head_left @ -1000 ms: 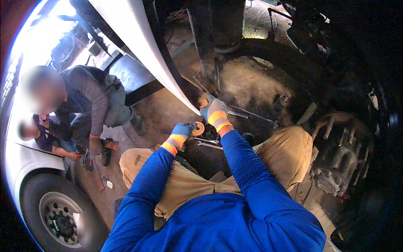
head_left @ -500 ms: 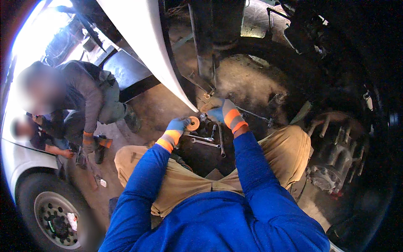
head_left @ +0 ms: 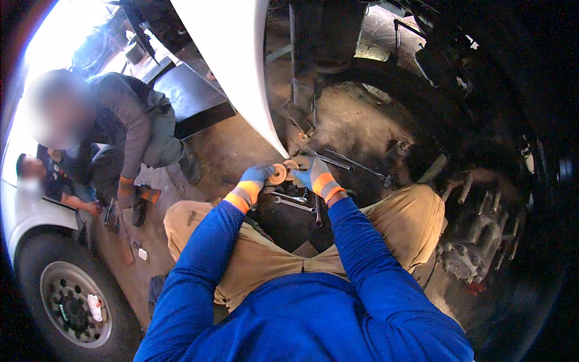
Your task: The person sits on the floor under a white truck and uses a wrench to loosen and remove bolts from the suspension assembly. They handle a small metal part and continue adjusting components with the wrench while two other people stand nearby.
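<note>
Both my hands wear grey-blue gloves with orange bands and meet in front of my knees. My left hand (head_left: 256, 178) is closed on a tan, ring-shaped disc (head_left: 277, 174) with a hole in its middle. A second, similar round piece (head_left: 291, 167) sits in the pinch of my right hand (head_left: 313, 172), right beside the first. The two discs are side by side; whether they touch I cannot tell. Just below the hands lie a combination wrench (head_left: 295, 204), a ratchet (head_left: 292, 197) and another upright-lying wrench (head_left: 318, 212).
Long metal bars (head_left: 356, 168) lie on the floor beyond my right hand. A white curved panel (head_left: 241, 72) comes down to a tip just above my hands. On the right is a studded wheel hub (head_left: 473, 241). A crouching co-worker (head_left: 126, 117), another person and a truck wheel (head_left: 75, 301) are at left.
My right hand has drawn back from the floor toward my left hand, and a second disc now shows in its fingers. The left hand keeps its disc; the view has shifted slightly.
</note>
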{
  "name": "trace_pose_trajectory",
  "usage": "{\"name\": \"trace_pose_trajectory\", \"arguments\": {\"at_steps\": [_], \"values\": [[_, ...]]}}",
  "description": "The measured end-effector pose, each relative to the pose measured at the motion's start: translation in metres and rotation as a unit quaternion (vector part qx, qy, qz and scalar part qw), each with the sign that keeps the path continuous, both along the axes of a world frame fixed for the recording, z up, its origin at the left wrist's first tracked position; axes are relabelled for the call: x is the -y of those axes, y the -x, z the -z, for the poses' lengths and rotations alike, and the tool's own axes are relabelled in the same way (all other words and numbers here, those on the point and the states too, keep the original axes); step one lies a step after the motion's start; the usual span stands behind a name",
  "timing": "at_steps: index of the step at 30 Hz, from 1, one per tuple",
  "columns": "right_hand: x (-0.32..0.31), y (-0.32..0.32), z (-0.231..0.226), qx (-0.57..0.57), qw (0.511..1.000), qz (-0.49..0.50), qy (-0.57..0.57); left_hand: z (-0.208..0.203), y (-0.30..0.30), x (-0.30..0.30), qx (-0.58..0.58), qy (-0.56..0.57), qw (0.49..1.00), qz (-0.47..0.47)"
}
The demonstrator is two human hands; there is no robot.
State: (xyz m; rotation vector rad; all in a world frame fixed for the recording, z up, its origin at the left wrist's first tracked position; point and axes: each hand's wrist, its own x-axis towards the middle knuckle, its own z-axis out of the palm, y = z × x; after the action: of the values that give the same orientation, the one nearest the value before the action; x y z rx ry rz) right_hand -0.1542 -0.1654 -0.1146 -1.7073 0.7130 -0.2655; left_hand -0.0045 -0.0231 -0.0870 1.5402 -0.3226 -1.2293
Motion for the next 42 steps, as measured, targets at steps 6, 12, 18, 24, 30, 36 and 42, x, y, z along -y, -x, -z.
{"name": "trace_pose_trajectory", "arguments": {"at_steps": [6,12,18,24,30,36,42], "values": [[-0.016,-0.010,0.000,0.041,0.989,-0.020,-0.142,0.003,-0.002,-0.011,-0.008,0.064,0.998,-0.029],[-0.014,-0.009,0.007,0.064,0.981,-0.030,-0.178,0.000,0.011,-0.005,-0.016,0.083,0.996,-0.040],[-0.022,-0.009,-0.013,0.035,0.980,0.018,-0.193,0.010,0.014,0.003,0.070,0.071,0.995,-0.023],[-0.025,-0.006,-0.014,0.121,0.930,-0.008,-0.346,0.006,0.011,0.000,0.099,0.082,0.991,-0.027],[-0.024,0.000,-0.013,0.133,0.912,0.001,-0.389,-0.003,0.014,0.001,0.050,0.070,0.996,-0.032],[-0.029,-0.001,-0.024,0.113,0.942,-0.018,-0.315,0.001,0.010,-0.001,0.061,0.071,0.995,-0.028],[-0.028,0.002,-0.017,0.134,0.938,0.019,-0.320,-0.004,0.010,0.003,0.080,0.013,0.996,-0.026]]}}
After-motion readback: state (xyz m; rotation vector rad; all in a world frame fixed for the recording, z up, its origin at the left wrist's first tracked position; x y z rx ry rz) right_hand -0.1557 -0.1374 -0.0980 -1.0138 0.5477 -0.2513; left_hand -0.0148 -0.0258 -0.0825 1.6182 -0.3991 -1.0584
